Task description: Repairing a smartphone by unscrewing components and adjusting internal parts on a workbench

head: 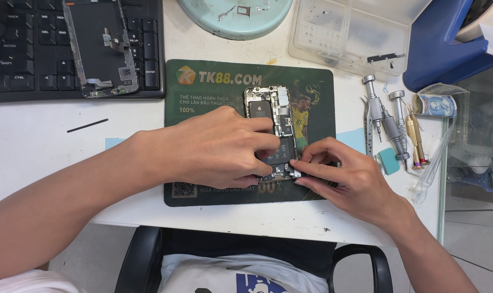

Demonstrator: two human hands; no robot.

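Note:
An opened phone (273, 108) with its back off lies on a dark green mat (214, 81), battery and circuit boards showing. My left hand (219, 146) rests over the phone's lower half, fingers bent down onto its inner parts. My right hand (338, 173) presses against the phone's lower right corner, fingertips pinched at the edge on a small metal part. What lies between the fingers of either hand is hidden.
A detached phone screen (102, 49) lies on a black keyboard (18, 54) at the far left. Several screwdrivers and tweezers (392, 125) lie right of the mat. A clear parts box (349, 38), a pale round dish (235, 16) and a blue holder (447, 49) stand behind.

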